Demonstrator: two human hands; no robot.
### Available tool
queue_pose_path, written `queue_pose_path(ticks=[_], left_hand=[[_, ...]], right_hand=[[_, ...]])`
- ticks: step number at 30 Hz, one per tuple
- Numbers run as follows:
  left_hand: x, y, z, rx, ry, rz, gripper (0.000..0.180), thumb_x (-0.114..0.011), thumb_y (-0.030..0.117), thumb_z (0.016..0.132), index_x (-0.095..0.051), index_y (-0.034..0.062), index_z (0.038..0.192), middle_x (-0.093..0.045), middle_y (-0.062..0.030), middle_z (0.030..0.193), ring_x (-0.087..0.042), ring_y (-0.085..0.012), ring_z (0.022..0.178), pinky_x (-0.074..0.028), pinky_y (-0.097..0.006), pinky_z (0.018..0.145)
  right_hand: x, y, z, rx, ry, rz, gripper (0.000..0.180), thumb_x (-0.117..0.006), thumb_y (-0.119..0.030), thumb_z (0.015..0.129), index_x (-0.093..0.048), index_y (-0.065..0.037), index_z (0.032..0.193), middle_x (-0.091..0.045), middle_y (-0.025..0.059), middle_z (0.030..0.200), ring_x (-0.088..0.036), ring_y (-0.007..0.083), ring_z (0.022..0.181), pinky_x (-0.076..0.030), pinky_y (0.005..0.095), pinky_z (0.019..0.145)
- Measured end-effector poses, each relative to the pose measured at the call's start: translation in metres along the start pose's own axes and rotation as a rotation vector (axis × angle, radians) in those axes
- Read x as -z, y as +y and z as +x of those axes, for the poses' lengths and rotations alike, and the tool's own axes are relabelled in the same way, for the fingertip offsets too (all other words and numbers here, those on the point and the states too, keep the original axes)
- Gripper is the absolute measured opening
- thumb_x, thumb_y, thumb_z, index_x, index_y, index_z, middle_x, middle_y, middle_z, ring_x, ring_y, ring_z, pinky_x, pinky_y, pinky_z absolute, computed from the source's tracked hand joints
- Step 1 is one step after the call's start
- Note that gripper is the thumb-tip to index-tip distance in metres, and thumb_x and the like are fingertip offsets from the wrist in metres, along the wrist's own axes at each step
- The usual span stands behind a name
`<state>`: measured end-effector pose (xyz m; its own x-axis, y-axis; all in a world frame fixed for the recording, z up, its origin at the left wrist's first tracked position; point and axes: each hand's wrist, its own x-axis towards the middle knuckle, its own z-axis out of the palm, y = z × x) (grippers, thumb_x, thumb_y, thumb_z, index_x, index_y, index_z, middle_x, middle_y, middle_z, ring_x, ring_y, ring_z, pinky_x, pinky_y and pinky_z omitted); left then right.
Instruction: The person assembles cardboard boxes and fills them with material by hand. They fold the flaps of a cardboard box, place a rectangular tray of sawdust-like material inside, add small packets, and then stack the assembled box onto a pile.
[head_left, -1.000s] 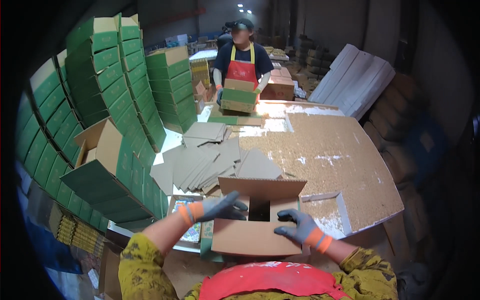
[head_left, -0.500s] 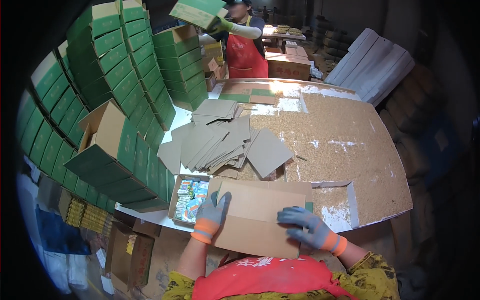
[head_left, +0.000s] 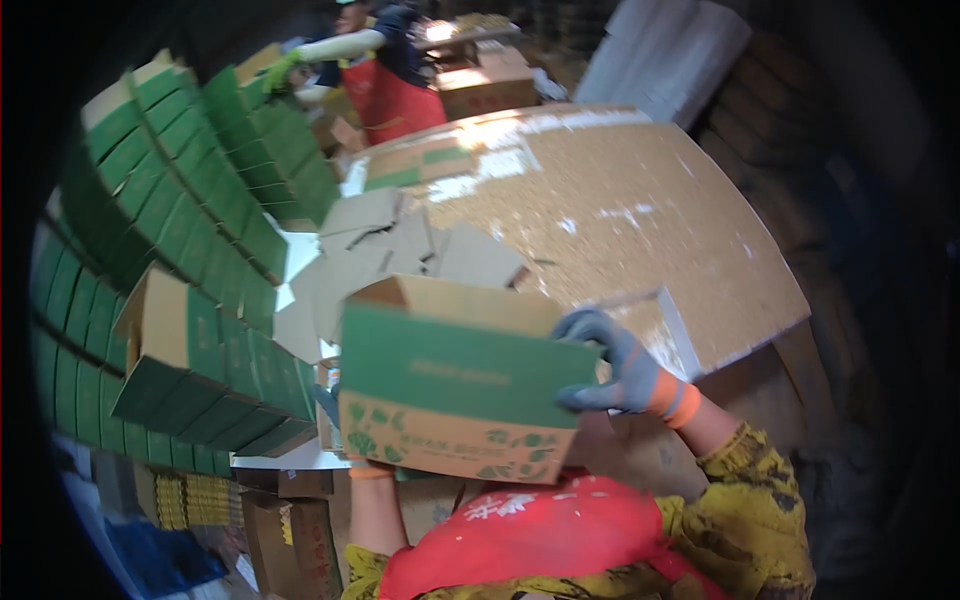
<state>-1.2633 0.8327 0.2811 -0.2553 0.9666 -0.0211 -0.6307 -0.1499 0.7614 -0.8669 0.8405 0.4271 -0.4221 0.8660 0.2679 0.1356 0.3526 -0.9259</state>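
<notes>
A green and tan cardboard box [head_left: 455, 375] with leaf prints is lifted and tilted in front of my chest, its printed side facing me. My right hand [head_left: 615, 365], in a grey glove with an orange cuff, grips its right end, thumb on the near side and fingers over the far edge. Mostly hidden behind the box's left end is my left hand [head_left: 327, 403]; a bit of grey glove shows beside it and the orange cuff below. Behind the box, grey cardboard sheets [head_left: 355, 255] lie in a loose pile.
Stacked green boxes [head_left: 215, 190] rise on the left, with an opened row of boxes [head_left: 215, 370] nearer me. The worn table [head_left: 660, 240] stretches away to the right. At the far side a co-worker in a red apron [head_left: 390, 95] reaches toward the stacks. A brown carton [head_left: 290, 540] stands below left.
The box has been raised and turned from its plain brown side to its green printed side. My right hand now grips its end. The view has shifted; the co-worker's box has come down to the stack.
</notes>
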Motion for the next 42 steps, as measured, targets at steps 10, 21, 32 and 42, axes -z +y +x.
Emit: queue_pose_path(ticks=[10,21,32,42], left_hand=[[-0.004,0.039,0.043,0.411,-0.108,0.708,0.048,-0.047,0.041,0.101,-0.054,0.0042,0.131,-0.059,-0.0084,0.123,-0.055,-0.0196,0.11,-0.043,-0.033,0.099],[-0.015,0.027,0.034,0.139,0.141,1.09,0.035,-0.055,0.024,0.098,-0.059,-0.0014,0.121,-0.064,-0.0086,0.11,-0.059,-0.0169,0.095,-0.049,-0.031,0.083],[-0.012,0.033,0.039,0.124,0.215,1.044,0.035,-0.059,0.021,0.096,-0.06,-0.0019,0.123,-0.065,-0.008,0.112,-0.06,-0.0149,0.095,-0.049,-0.028,0.082],[-0.012,0.003,0.017,-0.07,0.204,1.066,0.039,-0.064,0.026,0.093,-0.064,-0.0048,0.116,-0.063,-0.0039,0.097,-0.051,-0.011,0.086,-0.045,-0.026,0.078]], right_hand=[[-0.06,0.091,-0.087,0.287,-0.035,-0.377,0.061,-0.077,-0.029,0.075,-0.051,-0.011,0.126,-0.043,0.0192,0.14,-0.048,0.0399,0.118,-0.044,0.045,0.098],[0.205,0.393,-0.256,-0.658,1.689,-0.194,0.083,-0.067,-0.025,0.09,-0.017,-0.003,0.153,-0.015,0.0142,0.159,-0.021,0.027,0.144,-0.026,0.0414,0.115],[0.177,0.268,-0.198,-0.254,1.524,0.544,0.074,-0.069,-0.012,0.087,-0.029,-0.009,0.149,-0.053,0.0074,0.131,-0.055,0.0215,0.117,-0.047,0.0358,0.098],[0.094,0.078,-0.111,-0.271,0.755,0.752,0.048,-0.047,-0.023,0.1,-0.042,0.002,0.141,-0.049,0.0189,0.139,-0.054,0.0273,0.124,-0.045,0.0417,0.105]])
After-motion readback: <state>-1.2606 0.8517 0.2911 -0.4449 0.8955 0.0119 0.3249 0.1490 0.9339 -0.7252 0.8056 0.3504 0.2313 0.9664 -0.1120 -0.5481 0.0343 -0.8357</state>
